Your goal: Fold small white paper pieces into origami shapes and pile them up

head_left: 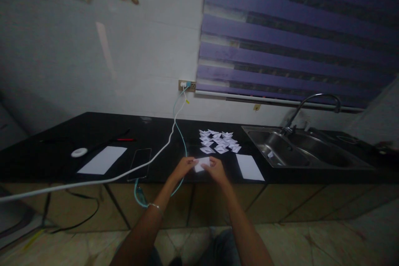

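Between my two hands is a small folded piece of white paper [202, 163], held over the front edge of the black countertop [168, 162]. My left hand [186, 167] pinches its left side, and my right hand [215, 168] grips the right side with the thumb laid across it. Just beyond my hands, several folded paper boats [220, 141] stand in a cluster of rows. To the right of my right hand lies a flat stack or sheet of white paper [250, 167].
Leftward lie another white paper sheet [102, 160], a phone [140, 163], a round white object [79, 152] and a red pen-like item [125, 139]. A white cable [165, 144] crosses the counter from the wall socket [187, 85]. A steel sink [280, 153] with a faucet [299, 110] is at right.
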Demonstrator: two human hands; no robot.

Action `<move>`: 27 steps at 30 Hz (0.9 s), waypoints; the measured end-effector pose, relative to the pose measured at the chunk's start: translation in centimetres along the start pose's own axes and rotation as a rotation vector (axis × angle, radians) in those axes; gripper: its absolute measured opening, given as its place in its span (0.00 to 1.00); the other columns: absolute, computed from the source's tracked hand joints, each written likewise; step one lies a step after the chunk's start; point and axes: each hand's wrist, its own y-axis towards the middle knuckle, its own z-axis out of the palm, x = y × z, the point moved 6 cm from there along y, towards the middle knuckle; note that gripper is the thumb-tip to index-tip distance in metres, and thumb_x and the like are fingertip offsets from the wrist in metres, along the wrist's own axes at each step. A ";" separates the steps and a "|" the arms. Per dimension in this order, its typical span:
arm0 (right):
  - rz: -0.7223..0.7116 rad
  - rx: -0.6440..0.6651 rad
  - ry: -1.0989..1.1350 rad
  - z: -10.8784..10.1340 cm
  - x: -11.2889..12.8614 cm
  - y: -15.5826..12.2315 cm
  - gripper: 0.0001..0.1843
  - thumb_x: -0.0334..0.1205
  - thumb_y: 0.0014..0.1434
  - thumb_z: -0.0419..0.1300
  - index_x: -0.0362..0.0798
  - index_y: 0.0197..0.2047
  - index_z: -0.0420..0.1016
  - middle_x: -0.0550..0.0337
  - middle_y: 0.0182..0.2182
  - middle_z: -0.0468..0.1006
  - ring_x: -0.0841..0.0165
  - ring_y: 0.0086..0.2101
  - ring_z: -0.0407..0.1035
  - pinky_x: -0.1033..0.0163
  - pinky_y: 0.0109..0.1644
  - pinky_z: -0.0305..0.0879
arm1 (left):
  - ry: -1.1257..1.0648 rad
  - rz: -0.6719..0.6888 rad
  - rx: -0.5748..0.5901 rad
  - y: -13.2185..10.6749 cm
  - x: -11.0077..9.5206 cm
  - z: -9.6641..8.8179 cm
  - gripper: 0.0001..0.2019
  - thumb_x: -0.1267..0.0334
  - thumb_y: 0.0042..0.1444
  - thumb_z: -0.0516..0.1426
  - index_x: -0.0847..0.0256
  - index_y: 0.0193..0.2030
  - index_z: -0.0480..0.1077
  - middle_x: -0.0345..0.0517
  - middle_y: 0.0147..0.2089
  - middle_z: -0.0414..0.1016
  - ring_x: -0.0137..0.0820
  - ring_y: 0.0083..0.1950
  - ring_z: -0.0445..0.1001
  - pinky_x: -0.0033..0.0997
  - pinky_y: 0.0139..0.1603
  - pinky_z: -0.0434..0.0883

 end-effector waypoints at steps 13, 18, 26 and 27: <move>-0.083 -0.221 -0.130 -1.1 -0.3 0.0 0.17 0.47 0.47 0.65 0.41 0.35 0.78 0.53 0.30 0.80 0.61 0.30 0.74 0.61 0.32 0.68 | -0.215 -0.098 -0.163 0.2 0.7 -0.5 0.24 0.42 0.54 0.50 0.63 0.23 0.61 0.33 0.19 0.57 0.21 0.20 0.55 0.22 0.22 0.53; -0.129 -0.256 -0.208 -1.2 0.2 -0.2 0.12 0.45 0.47 0.64 0.43 0.30 0.79 0.57 0.25 0.79 0.62 0.28 0.72 0.62 0.32 0.66 | -0.150 -0.163 -0.049 0.8 1.8 0.5 0.28 0.38 0.54 0.44 0.61 0.17 0.56 0.33 0.13 0.53 0.22 0.14 0.53 0.25 0.20 0.51; -0.241 -0.089 -0.229 0.4 0.6 -0.5 0.11 0.34 0.49 0.58 0.49 0.35 0.80 0.55 0.34 0.80 0.61 0.38 0.73 0.55 0.46 0.67 | -0.134 -0.079 0.044 1.1 1.6 1.0 0.24 0.44 0.54 0.49 0.67 0.27 0.69 0.40 0.16 0.68 0.22 0.15 0.58 0.23 0.18 0.52; -0.258 -0.075 -0.218 0.5 0.6 -0.4 0.12 0.33 0.48 0.58 0.49 0.36 0.79 0.55 0.37 0.79 0.61 0.41 0.72 0.55 0.48 0.65 | -0.144 -0.052 0.043 1.0 1.4 0.9 0.23 0.45 0.54 0.50 0.67 0.28 0.69 0.42 0.18 0.69 0.22 0.16 0.59 0.22 0.19 0.54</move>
